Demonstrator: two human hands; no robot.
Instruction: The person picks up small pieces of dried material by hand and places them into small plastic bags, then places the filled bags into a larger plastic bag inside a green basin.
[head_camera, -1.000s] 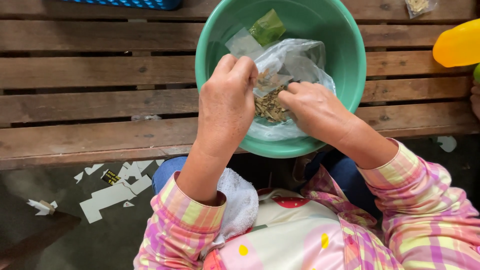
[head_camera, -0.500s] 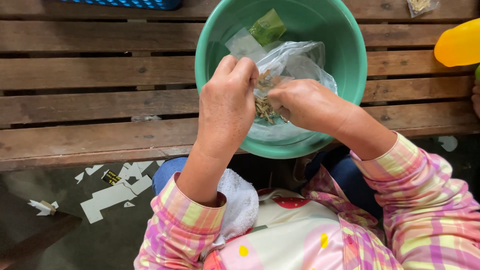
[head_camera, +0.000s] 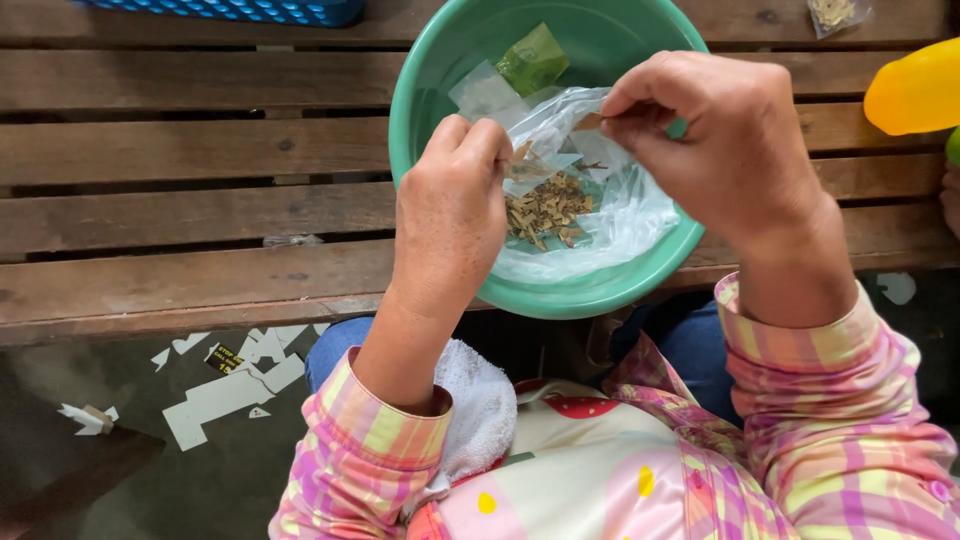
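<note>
Clear plastic bag (head_camera: 590, 190) of dried brown bits (head_camera: 545, 210) is lying in the green basin (head_camera: 440, 90) on the slatted surface (head_camera: 180, 200), both hands pinching its mouth apart, left hand (head_camera: 450, 215), right hand (head_camera: 715, 130), contents mostly remaining inside.

Both hands (head_camera: 600, 170) pinch clear bag (head_camera: 600, 200) over green basin (head_camera: 440, 60).

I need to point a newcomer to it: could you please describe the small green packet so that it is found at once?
Find the green basin on the wooden bench. At its far inside wall, beyond the clear bag, lies the green packet, the only opaque green wrapper.
</note>
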